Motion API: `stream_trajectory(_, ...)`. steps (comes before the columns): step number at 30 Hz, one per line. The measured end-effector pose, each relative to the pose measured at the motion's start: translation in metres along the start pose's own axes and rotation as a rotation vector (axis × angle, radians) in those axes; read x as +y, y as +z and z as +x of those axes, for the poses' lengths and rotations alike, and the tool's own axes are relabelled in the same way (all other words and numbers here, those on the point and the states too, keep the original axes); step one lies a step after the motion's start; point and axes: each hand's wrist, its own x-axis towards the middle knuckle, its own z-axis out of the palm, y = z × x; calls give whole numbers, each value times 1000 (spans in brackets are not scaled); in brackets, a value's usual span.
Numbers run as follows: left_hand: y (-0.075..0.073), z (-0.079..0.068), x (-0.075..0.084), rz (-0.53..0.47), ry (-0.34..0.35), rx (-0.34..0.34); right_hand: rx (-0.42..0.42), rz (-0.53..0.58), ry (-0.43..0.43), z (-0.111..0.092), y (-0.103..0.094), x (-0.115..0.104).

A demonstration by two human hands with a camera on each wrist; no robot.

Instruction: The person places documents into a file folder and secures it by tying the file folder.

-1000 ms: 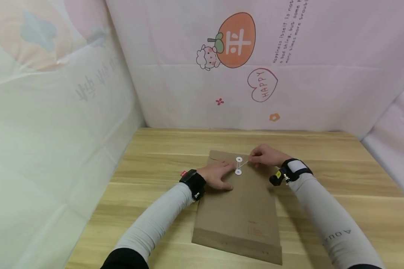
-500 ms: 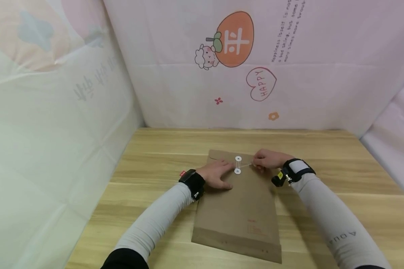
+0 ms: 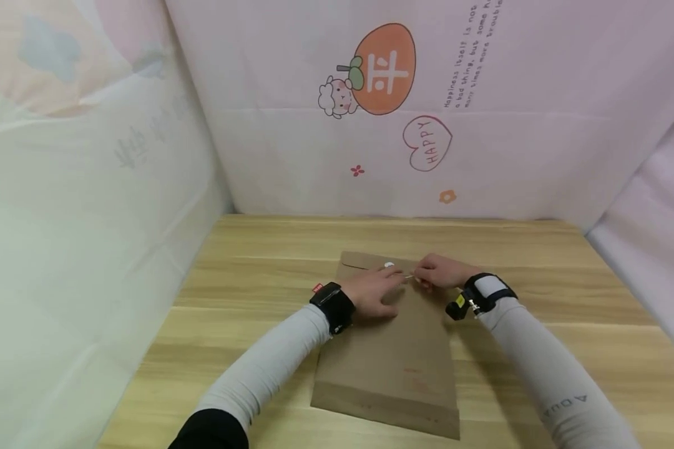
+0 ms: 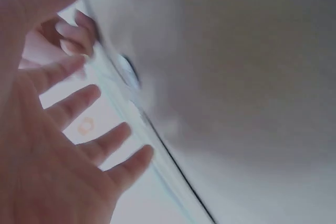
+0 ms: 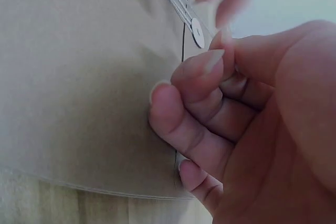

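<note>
A brown string-tie document envelope (image 3: 382, 362) lies flat on the table. My left hand (image 3: 371, 293) is over its upper part, fingers straight and spread, covering the lower button in the head view. Whether its fingertips touch the paper I cannot tell. Just right of it, my right hand (image 3: 444, 271) pinches the end of a thin white string (image 3: 409, 276) between thumb and finger. In the right wrist view, string strands run between two white round buttons (image 5: 197, 32), one on each side of the flap edge. The left wrist view shows the spread fingers (image 4: 113, 142) and blurred paper.
The wood-grain table (image 3: 269, 243) extends around the envelope on all sides. A printed white cloth (image 3: 292, 149) hangs behind it, and more cloth stands along the left and right sides. Black bands with small cameras sit on both wrists.
My left hand has shifted right across the envelope and now hides the lower button. The right hand has moved slightly down and still holds the string. The head view has turned slightly.
</note>
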Motion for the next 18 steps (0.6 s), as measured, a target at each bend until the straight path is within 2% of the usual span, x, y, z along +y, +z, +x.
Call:
stream_trajectory(3, 1, 11, 8, 11, 9, 2, 7, 28, -3, -1, 2, 3)
stream_trajectory(7, 2, 17, 9, -3, -3, -8, 8, 58, -3, -2, 1, 4)
stream_trajectory(12, 6, 20, 8, -53, -13, -28, 91, 68, 19, -11, -2, 8)
stream_trajectory(15, 6, 21, 6, -102, -10, -35, 117, 78, -3, -17, -2, 8)
stream_trajectory(18, 5, 22, 6, -140, -11, -35, 106, 86, -69, -22, 0, 8)
